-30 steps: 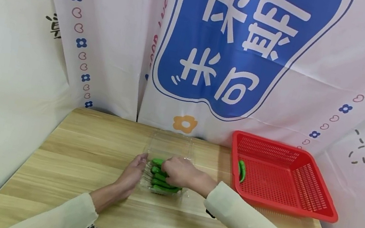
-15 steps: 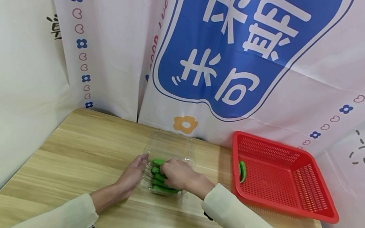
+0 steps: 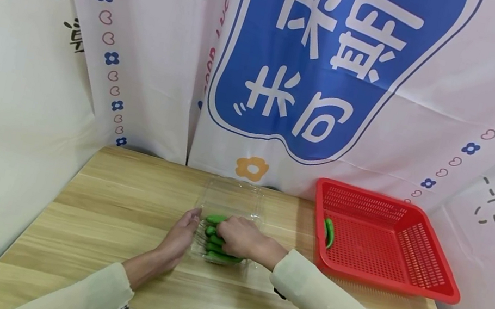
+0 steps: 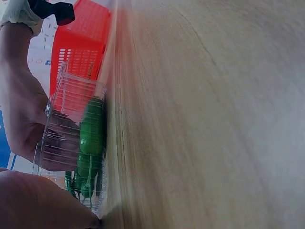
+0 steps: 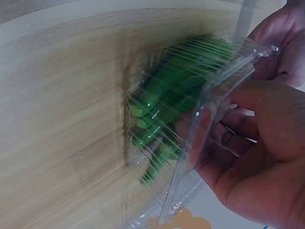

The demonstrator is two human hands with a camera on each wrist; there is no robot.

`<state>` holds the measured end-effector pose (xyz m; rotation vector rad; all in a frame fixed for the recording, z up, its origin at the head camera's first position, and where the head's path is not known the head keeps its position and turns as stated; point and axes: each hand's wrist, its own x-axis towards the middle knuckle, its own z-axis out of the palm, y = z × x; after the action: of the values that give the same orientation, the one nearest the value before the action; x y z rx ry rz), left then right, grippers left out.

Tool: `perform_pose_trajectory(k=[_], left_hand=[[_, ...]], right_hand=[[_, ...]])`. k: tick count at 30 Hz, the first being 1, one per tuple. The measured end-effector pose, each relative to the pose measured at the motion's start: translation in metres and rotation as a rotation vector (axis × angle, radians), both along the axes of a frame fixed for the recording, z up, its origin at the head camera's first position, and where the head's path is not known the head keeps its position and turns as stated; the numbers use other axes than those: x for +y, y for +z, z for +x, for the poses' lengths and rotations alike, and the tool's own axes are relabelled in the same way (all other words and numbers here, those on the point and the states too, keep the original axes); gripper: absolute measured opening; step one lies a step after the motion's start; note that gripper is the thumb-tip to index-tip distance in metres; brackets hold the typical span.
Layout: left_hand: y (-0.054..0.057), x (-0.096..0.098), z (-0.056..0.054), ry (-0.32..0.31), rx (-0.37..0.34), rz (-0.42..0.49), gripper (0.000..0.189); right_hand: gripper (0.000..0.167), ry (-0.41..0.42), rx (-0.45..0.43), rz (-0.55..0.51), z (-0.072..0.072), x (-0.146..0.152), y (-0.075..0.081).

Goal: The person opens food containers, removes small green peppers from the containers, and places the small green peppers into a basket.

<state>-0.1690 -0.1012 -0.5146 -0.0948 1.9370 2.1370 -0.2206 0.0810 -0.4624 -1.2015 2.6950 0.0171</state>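
Observation:
A clear plastic clamshell box [image 3: 234, 196] stands with its lid raised at the back middle of the table. Several green chili peppers [image 3: 220, 258] lie side by side in it. My left hand [image 3: 176, 240] rests along the box's left wall, its fingers fairly straight. My right hand [image 3: 239, 237] reaches in over the near rim with curled fingers, pinching at a pepper. In the right wrist view, the fingertips [image 5: 193, 143] show through the ribbed wall, right against the peppers [image 5: 167, 86]; their tips are partly hidden. The left wrist view shows a pepper [image 4: 92, 131] close behind the wall.
A red perforated basket [image 3: 379, 284] sits at the right back of the wooden table [image 3: 119, 204], with green chili peppers [image 3: 328, 233] by its left wall. Printed cloth [image 3: 161, 51] hangs behind the table and on both sides.
My right hand has shifted slightly left within the box, its fingers still among the peppers. The left hand stays at the box's left side.

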Motion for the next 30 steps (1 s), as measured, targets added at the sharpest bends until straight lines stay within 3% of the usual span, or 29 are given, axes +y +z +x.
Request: perform_pose_trajectory(k=[17, 23, 30], left_hand=[[0.0007, 0.0005, 0.0013, -0.010, -0.012, -0.016, 0.056], [0.0019, 0.0004, 0.0008, -0.006, -0.001, -0.011, 0.056], [0.0021, -0.0003, 0.0010, -0.002, -0.001, -0.003, 0.057]], right_hand=[[0.032, -0.025, 0.050, 0.023, -0.0011, -0.0032, -0.0075], [0.029, 0.043, 0.094, 0.018, -0.0010, -0.0025, -0.0089], [0.032, 0.088, 0.070, -0.004, -0.0028, 0.0002, -0.0103]])
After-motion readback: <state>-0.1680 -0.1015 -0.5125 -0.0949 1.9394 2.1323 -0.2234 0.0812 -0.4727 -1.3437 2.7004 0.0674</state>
